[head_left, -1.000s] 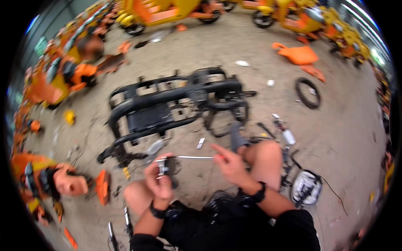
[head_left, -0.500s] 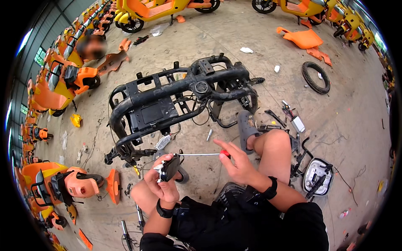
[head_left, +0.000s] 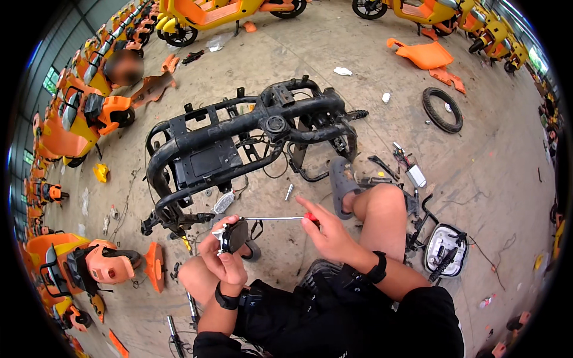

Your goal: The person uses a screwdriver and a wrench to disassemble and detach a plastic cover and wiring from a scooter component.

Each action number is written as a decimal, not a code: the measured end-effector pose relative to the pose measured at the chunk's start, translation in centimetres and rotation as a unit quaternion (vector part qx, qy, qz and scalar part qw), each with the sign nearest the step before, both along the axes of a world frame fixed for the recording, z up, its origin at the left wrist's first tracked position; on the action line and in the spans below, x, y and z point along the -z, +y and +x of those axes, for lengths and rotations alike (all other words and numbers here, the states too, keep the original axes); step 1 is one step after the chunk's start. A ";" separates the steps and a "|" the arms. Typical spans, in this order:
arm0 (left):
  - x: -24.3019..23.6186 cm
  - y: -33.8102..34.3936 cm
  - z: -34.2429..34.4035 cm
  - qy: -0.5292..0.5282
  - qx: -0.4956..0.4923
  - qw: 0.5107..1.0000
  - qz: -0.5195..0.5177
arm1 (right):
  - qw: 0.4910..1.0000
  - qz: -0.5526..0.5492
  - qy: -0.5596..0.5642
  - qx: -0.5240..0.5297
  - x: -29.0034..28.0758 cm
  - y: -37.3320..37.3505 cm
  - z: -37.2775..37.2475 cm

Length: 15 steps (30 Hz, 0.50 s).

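Note:
My left hand (head_left: 231, 269) grips a round part (head_left: 237, 237) with a dark flat face and a pale, silvery edge, its exact kind unclear. In my right hand (head_left: 335, 240) is a screwdriver (head_left: 274, 218) with a red handle, held between the thumb and palm while the fingers stretch forward. Its long steel shaft points left, and the tip meets or passes behind the upper edge of the round part; contact there is hidden. A small dark loop hangs just right of the part. Beyond both hands lies a bare black scooter frame (head_left: 215, 132).
A grey clog (head_left: 342, 186) is on my foot beside the frame. A silver tube (head_left: 289, 191), a white box with wires (head_left: 416, 176), a black-and-white part (head_left: 446, 250) and a tyre (head_left: 442, 110) lie on the floor. Orange-yellow scooters (head_left: 110, 262) stand around.
The round part has turned in my left hand, so more of its dark face shows. Both hands and the screwdriver have shifted slightly left in the view, along with the whole scene.

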State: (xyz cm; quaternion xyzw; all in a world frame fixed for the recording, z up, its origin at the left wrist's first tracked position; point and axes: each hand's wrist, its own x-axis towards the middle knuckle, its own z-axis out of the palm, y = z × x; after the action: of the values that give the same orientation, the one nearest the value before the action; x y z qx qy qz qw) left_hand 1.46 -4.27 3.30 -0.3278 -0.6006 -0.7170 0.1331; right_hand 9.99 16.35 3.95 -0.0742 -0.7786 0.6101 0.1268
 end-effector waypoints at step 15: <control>0.4 -0.4 -0.3 -0.057 -0.020 0.998 -0.003 | 0.999 0.023 0.021 -0.008 1.8 -0.3 -0.6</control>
State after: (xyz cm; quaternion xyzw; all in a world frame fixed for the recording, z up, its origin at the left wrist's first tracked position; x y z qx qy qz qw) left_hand 1.15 -4.72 2.91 -0.2748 -0.6160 -0.7298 0.1117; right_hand 9.39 16.06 2.12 -0.0520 -0.7903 0.5943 0.1399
